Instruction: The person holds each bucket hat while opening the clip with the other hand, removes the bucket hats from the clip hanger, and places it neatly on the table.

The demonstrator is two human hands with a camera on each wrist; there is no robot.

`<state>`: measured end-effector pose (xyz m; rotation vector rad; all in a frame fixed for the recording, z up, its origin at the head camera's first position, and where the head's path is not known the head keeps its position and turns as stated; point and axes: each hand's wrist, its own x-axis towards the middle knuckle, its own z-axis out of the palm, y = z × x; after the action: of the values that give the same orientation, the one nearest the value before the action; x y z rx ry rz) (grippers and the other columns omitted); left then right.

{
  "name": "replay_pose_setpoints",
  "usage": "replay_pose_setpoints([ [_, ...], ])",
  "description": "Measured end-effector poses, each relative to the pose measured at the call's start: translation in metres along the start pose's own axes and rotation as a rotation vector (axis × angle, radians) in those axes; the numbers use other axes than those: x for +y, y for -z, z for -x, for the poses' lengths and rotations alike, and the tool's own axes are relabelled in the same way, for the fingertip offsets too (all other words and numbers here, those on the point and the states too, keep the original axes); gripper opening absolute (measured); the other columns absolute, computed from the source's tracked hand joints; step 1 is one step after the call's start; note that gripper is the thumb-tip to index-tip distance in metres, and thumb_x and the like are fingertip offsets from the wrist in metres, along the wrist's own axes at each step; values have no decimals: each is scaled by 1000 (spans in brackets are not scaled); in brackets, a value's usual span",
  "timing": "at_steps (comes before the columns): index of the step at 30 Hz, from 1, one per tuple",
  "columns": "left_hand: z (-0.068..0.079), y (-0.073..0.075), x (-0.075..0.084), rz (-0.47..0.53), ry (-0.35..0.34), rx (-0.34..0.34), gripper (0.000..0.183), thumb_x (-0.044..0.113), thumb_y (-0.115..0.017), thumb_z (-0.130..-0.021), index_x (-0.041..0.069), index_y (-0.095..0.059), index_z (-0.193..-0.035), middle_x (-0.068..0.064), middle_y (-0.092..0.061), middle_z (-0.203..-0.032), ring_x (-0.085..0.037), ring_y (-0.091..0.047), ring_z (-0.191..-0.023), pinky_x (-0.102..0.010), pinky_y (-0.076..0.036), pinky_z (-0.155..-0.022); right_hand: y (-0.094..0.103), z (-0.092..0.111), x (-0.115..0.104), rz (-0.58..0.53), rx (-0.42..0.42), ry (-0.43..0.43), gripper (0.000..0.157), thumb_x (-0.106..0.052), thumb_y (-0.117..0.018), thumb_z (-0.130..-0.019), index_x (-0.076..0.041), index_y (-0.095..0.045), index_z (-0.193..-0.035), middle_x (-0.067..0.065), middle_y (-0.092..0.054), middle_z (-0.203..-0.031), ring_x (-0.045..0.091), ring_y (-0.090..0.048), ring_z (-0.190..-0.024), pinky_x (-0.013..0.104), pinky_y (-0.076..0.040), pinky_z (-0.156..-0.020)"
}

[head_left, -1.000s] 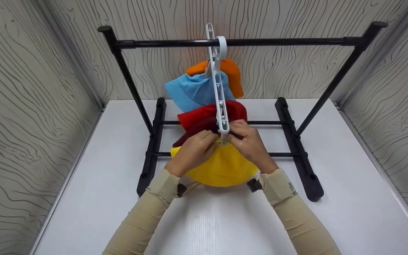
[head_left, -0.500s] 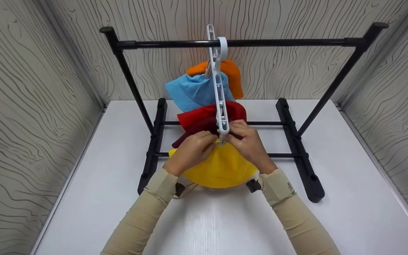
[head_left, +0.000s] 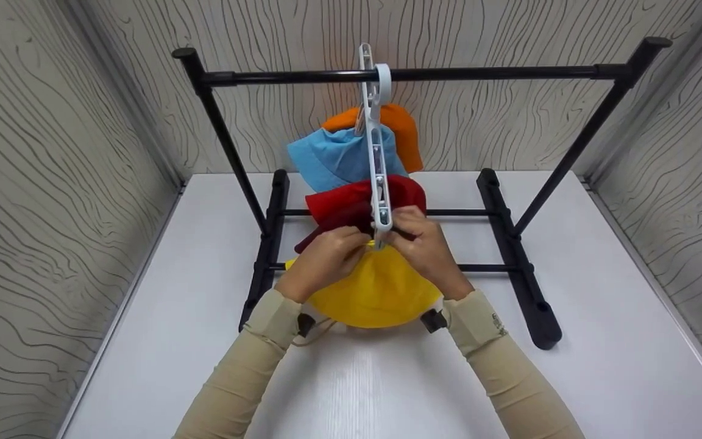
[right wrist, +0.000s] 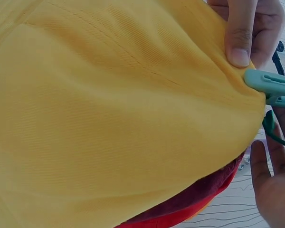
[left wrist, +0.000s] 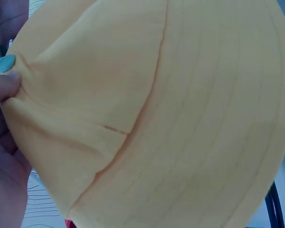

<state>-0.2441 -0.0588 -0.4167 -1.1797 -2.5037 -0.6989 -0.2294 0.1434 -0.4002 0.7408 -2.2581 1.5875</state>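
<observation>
A yellow bucket hat (head_left: 375, 292) hangs at the near end of a white multi-clip hanger (head_left: 380, 177). My left hand (head_left: 326, 259) pinches the hat's top edge; in the right wrist view its thumb (right wrist: 240, 50) presses on the fabric. That edge meets a pale teal clip (right wrist: 270, 83). My right hand (head_left: 424, 247) is at the clip, its fingers at the clip's handle end, partly out of frame in the right wrist view. In the left wrist view the yellow hat (left wrist: 180, 118) hides most of the hands.
Behind hang a maroon hat (head_left: 351, 216), a red hat (head_left: 333, 201), a light blue hat (head_left: 339, 158) and an orange hat (head_left: 409, 134). The hanger hooks over the bar of a black rack (head_left: 485, 74) on a white table (head_left: 351, 390).
The yellow hat's brim has shifted slightly down and left, and my left hand with it. The hanger's near end has swung slightly left. My right hand has hardly moved.
</observation>
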Motion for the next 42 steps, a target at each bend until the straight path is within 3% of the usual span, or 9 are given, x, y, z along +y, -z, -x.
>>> replay_pose_setpoints([
  [19, 1, 9, 2, 30, 26, -43, 22, 11, -64, -92, 7, -72, -112, -5, -72, -102, -18, -68, -92, -24, -54, -89, -3, -1, -5, -35, 15, -62, 21, -5, -66, -89, 0, -72, -108, 9, -71, -108, 15, -54, -108, 18, -48, -90],
  [32, 6, 5, -2, 15, 41, -61, 22, 12, -64, -92, 9, -72, -112, -4, -72, -101, -17, -67, -90, -23, -54, -89, -1, -2, -5, -52, 48, -72, 19, -3, -65, -89, 1, -73, -106, 13, -71, -106, 13, -53, -107, 17, -45, -94],
  [38, 9, 11, -5, 59, 70, -70, 22, 12, -63, -93, 11, -73, -112, -2, -72, -100, -15, -67, -89, -24, -54, -89, 0, 1, -4, -24, 18, -26, 22, -5, -69, -86, -1, -73, -108, 11, -72, -108, 14, -53, -107, 17, -43, -97],
  [42, 11, 16, -8, 111, 91, -95, 21, 12, -62, -93, 10, -73, -112, -2, -72, -100, -14, -66, -88, -23, -54, -88, 0, 3, -4, 11, -30, -45, 27, -10, -71, -86, -4, -71, -112, 7, -70, -110, 13, -52, -109, 19, -42, -99],
])
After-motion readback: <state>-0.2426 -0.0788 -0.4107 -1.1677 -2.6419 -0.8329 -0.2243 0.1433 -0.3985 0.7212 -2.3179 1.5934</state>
